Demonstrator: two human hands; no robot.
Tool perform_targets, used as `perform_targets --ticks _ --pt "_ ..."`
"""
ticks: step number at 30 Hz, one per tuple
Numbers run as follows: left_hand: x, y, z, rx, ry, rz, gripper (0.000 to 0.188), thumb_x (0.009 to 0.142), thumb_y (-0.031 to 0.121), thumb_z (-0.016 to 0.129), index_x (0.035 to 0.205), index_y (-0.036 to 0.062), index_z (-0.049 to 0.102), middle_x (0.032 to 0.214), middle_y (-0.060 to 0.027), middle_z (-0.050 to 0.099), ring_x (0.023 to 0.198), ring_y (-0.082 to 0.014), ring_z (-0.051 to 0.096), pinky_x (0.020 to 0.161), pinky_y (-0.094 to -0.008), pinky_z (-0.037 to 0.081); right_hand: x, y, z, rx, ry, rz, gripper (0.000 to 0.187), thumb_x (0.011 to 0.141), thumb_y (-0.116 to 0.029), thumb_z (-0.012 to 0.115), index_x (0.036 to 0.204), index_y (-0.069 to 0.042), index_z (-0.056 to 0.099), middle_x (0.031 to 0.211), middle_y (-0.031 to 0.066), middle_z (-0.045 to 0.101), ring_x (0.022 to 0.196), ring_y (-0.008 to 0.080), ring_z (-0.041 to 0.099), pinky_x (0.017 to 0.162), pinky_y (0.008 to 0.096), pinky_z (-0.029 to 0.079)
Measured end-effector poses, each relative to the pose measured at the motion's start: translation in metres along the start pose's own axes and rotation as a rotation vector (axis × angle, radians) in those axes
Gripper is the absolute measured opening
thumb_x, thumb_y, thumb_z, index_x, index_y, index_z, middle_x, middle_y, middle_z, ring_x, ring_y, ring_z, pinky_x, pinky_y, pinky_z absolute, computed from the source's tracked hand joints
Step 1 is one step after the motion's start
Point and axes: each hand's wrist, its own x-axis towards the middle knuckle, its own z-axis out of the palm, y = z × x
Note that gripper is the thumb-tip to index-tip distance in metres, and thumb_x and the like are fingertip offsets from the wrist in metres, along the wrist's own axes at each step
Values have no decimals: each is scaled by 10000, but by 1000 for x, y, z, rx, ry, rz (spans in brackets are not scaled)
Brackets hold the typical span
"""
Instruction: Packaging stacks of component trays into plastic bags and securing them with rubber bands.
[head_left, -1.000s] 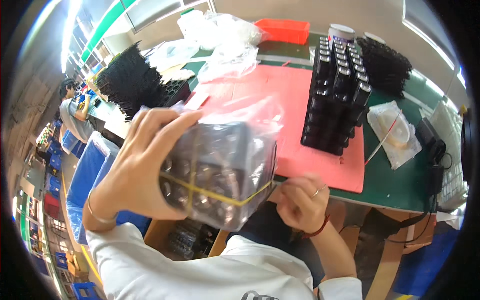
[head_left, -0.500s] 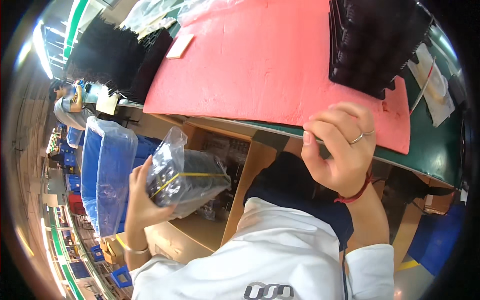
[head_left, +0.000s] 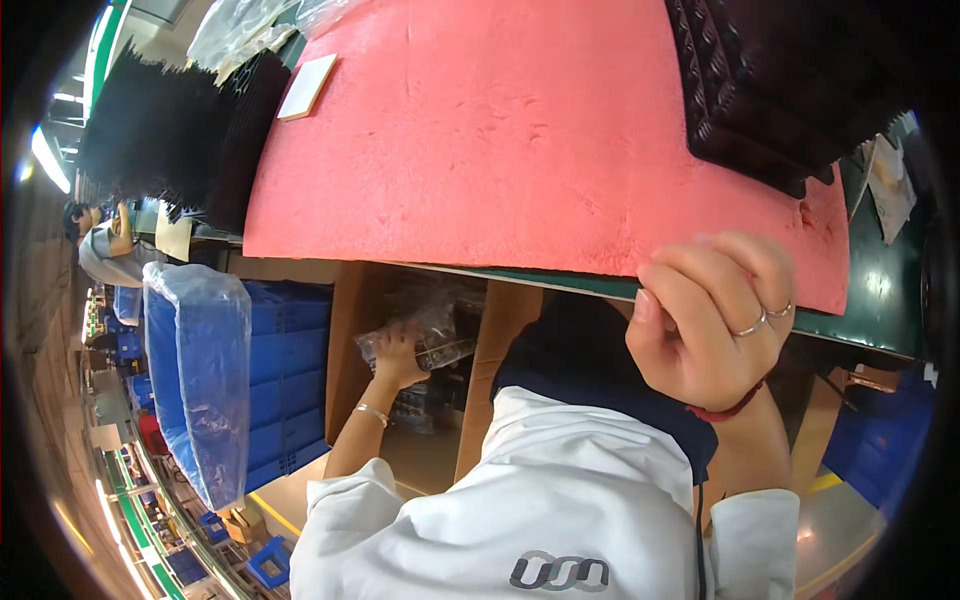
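Observation:
My left hand [head_left: 398,355] reaches down into an open cardboard box [head_left: 345,330] below the table edge. Its fingers are around a bundle in a clear plastic bag [head_left: 445,335], with a yellow band partly showing; the dark contents cannot be made out. More clear plastic lies lower in the box. At the front edge of the pink foam mat [head_left: 480,150] is my right hand [head_left: 715,315], its fingers curled in and nothing visible in them. It wears a ring and a red wrist cord.
Stacked black trays stand on the table at the left [head_left: 170,140] and right [head_left: 790,90]. A small white block [head_left: 308,87] lies on the mat. Left of the box is a blue crate [head_left: 285,370] with a plastic liner. A person [head_left: 110,245] is at the far left.
My left hand has carried the bagged bundle away from my body, down into the cardboard box. The right hand has stayed curled at the mat's edge. The view has shifted slightly.

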Motion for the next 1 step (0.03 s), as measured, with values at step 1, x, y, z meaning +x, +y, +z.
perform_targets --ticks 1 --pt "6 6 5 44 -71 41 1196 508 407 846 1494 199 202 1403 -183 377 1310 -389 341 1059 -570 254 -2 0 -2 1 -42 6 119 642 -146 686 751 -109 656 874 16 622 838 225 571 670 358 450"
